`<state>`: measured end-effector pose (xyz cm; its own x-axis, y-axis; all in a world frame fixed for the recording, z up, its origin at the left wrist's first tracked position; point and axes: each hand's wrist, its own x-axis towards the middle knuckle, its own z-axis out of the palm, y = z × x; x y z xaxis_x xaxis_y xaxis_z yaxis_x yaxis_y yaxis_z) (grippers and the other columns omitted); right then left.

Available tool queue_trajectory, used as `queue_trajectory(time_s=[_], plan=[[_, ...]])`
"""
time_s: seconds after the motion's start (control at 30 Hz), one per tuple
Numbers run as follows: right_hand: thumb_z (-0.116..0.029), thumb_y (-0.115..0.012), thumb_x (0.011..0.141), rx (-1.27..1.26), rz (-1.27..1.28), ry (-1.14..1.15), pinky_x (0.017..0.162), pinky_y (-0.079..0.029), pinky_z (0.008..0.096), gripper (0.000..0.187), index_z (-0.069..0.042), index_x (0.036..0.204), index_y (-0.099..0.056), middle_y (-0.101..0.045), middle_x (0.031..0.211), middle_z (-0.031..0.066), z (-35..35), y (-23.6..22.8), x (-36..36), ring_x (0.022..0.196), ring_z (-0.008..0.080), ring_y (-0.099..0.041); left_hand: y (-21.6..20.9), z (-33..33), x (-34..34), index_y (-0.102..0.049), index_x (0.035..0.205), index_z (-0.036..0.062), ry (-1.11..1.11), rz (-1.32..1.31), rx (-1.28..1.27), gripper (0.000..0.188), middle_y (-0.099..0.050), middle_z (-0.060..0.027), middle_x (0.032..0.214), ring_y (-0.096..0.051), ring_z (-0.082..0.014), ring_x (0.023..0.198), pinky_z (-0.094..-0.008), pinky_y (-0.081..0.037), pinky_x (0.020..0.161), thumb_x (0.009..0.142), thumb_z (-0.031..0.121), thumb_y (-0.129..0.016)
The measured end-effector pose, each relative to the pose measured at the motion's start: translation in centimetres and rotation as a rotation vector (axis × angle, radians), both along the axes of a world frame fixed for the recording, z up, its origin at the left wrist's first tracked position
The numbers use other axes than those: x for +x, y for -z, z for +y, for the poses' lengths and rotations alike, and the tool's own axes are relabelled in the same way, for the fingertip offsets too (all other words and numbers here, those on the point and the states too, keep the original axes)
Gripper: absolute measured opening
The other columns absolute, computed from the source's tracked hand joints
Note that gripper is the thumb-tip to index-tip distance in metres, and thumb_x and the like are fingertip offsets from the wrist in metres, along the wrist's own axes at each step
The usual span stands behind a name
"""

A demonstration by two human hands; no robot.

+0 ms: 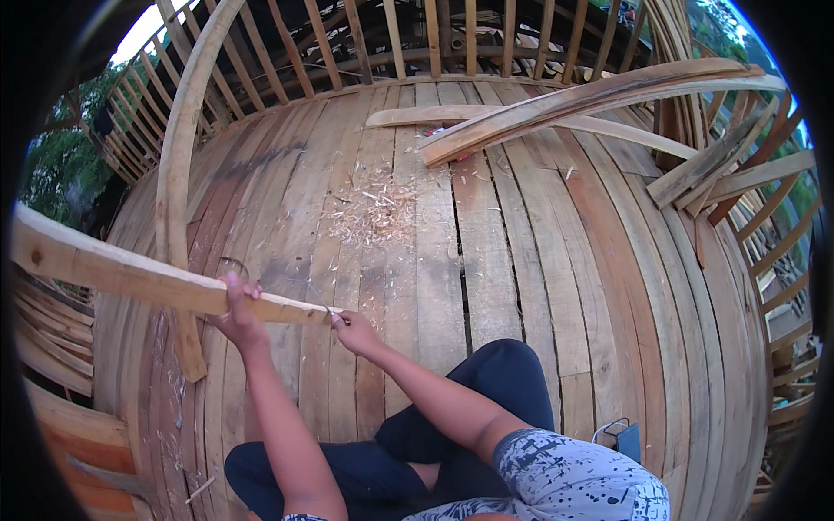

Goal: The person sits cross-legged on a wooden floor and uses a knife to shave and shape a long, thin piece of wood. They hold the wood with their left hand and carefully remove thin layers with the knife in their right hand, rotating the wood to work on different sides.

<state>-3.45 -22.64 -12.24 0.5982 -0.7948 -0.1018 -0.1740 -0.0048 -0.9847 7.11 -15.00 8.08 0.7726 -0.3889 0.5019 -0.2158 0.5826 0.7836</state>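
Observation:
A long pale wooden plank (130, 273) slants from the left edge towards the middle, its thinner end near my knees. My left hand (241, 314) is closed over its upper edge, the fingers somewhat blurred. Just beyond those fingers shows a thin dark curved piece (233, 262) whose kind I cannot make out. My right hand (354, 333) closes in a pinch at the plank's thin end, where a small dark curved bit shows by the fingers. Beneath the plank, a curved timber (178, 182) runs upright across the view and passes under it.
Wood shavings (378, 208) lie scattered on the slatted floor (565, 260), which has dark gaps. Stacked curved boards (573, 104) rest at the back right. A slatted railing (395, 39) encloses the far side. A dark blue flat object (627, 441) with a cord lies beside me.

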Motion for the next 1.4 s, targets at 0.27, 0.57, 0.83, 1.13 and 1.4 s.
queue_trajectory(time_s=[0.27, 0.57, 0.83, 1.13, 1.4], plan=[[-0.041, -0.043, 0.101, 0.106, 0.315, -0.103, 0.068, -0.05, 0.0489, 0.053, 0.004, 0.084, -0.065, -0.066, 0.071, 0.0212, -0.1, -3.2, -0.8, 0.066, 0.036, -0.066, 0.1, 0.0, 0.2, -0.049, 0.088, 0.0041, -0.009, -0.154, 0.037, 0.027, -0.048, -0.0043, 0.072, -0.052, -0.0169, 0.065, -0.0341, -0.051, 0.07, 0.099, 0.027, -0.06], [-0.036, -0.04, 0.101, -0.074, 0.26, -0.065, 0.08, -0.048, 0.0513, 0.054, 0.006, 0.081, -0.066, -0.065, 0.078, 0.03, 0.3, -5.6, -0.4, 0.08, 0.0473, -0.064, 1.2, -1.4, 0.7, -0.045, 0.086, 0.0083, 0.137, -0.097, 0.048, 0.033, -0.041, -0.0008, 0.072, -0.044, -0.0133, 0.065, -0.0302, -0.042, 0.063, 0.1, 0.036, -0.057], [-0.04, -0.038, 0.103, -0.074, 0.187, -0.097, 0.07, -0.045, 0.0522, 0.059, 0.007, 0.076, -0.061, -0.061, 0.071, 0.0295, 0.0, -5.5, 0.2, 0.068, 0.0443, -0.061, 1.3, -1.6, 1.4, -0.048, 0.083, 0.0051, 0.167, -0.059, -0.033, 0.029, -0.044, -0.002, 0.071, -0.045, -0.0123, 0.063, -0.0291, -0.042, 0.06, 0.099, 0.026, -0.06], [-0.038, -0.04, 0.102, -0.053, 0.248, -0.135, 0.081, -0.048, 0.0533, 0.054, 0.006, 0.082, -0.066, -0.065, 0.082, 0.0307, -0.5, -4.1, -0.3, 0.083, 0.0486, -0.063, 1.5, -1.5, 0.5, -0.046, 0.083, 0.0063, 0.114, -0.009, -0.018, 0.032, -0.043, -0.0022, 0.071, -0.044, -0.0129, 0.063, -0.0286, -0.041, 0.061, 0.098, 0.03, -0.061], [-0.036, -0.039, 0.102, -0.124, 0.176, -0.158, 0.084, -0.048, 0.0529, 0.053, 0.006, 0.084, -0.067, -0.065, 0.085, 0.0306, 0.1, -6.8, -0.9, 0.088, 0.0488, -0.063, 1.3, -0.9, -0.1, -0.044, 0.085, 0.0089, 0.113, -0.062, 0.011, 0.035, -0.04, -0.0017, 0.072, -0.042, -0.0136, 0.065, -0.0298, -0.039, 0.063, 0.098, 0.037, -0.061]])
